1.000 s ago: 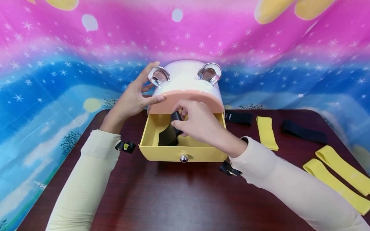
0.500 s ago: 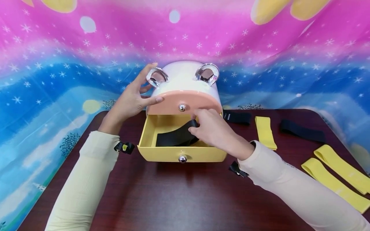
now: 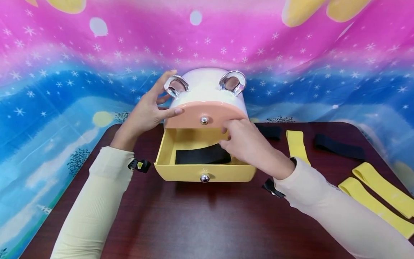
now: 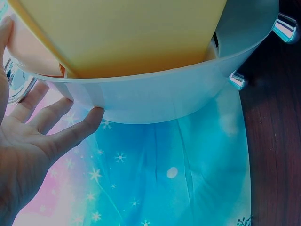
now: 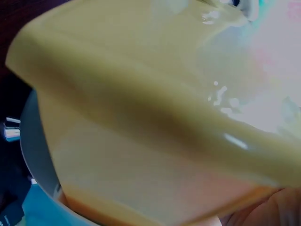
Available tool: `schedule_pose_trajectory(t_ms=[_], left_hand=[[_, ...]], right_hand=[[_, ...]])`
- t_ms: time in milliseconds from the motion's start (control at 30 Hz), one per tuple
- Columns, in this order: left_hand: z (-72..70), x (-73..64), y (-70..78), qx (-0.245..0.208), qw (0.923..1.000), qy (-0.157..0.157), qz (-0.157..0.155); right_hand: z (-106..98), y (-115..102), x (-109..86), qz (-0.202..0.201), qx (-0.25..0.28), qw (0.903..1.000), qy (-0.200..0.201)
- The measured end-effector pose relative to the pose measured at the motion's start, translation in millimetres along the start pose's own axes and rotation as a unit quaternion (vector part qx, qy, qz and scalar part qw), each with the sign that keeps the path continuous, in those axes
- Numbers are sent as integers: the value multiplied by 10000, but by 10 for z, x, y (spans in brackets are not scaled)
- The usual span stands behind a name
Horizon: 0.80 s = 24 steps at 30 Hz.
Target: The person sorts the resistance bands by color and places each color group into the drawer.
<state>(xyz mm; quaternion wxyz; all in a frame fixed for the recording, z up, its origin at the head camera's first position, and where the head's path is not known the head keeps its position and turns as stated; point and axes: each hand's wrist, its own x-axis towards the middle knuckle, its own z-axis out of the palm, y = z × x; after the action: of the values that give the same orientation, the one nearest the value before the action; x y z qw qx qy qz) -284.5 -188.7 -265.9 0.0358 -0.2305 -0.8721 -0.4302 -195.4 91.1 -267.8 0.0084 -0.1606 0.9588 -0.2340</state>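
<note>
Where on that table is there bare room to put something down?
Mainly the stretch of table in front of the yellow drawer, between the sleeves. Right of the drawer it's crowded with yellow bands and black bands.

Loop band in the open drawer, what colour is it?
The loop band is black; it shows best in the head view, lying in the yellow drawer.

No word, number or brand can be read. Two yellow bands, the upper [image 3: 385,190] and the lower [image 3: 376,208], bear faint pale marks; a black strip [image 5: 10,214] bears tiny white print, too small to make out.
</note>
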Motion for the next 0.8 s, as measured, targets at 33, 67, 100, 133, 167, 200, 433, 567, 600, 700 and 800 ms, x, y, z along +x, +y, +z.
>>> schedule_pose_trajectory(t_ms=[33, 67, 100, 133, 167, 200, 433, 567, 600, 700, 800], left_hand=[[0, 0, -2, 0, 10000, 0, 1], [0, 0, -1, -1, 10000, 1, 8], [0, -1, -2, 5, 10000, 5, 10], [-1, -1, -3, 15, 10000, 7, 22], [-1, -1, -1, 33, 10000, 4, 27], [-2, 0, -1, 44, 10000, 5, 36], [-7, 8, 2, 130, 9999, 21, 60], [-10, 8, 6, 145, 9999, 43, 58], [-10, 7, 6, 143, 9999, 52, 63], [-4, 5, 4, 146, 9999, 59, 53], [3, -1, 0, 177, 9998, 55, 9]], right_hand=[[-31, 5, -14, 2, 37, 10000, 30], [-63, 11, -27, 3, 82, 9999, 69], [-97, 22, -42, -15, 135, 9999, 102], [-137, 35, -59, -20, 206, 9997, 111], [-178, 51, -76, -13, 310, 9995, 115], [-223, 69, -95, -17, 429, 9990, 118], [-535, 337, -193, 332, 947, 9943, 353], [-615, 608, -135, 634, 1005, 9914, 553], [-617, 688, -106, 700, 1019, 9907, 570], [-586, 952, 9, 936, 956, 9900, 448], [-508, 1236, 126, 1137, 880, 9892, 297]])
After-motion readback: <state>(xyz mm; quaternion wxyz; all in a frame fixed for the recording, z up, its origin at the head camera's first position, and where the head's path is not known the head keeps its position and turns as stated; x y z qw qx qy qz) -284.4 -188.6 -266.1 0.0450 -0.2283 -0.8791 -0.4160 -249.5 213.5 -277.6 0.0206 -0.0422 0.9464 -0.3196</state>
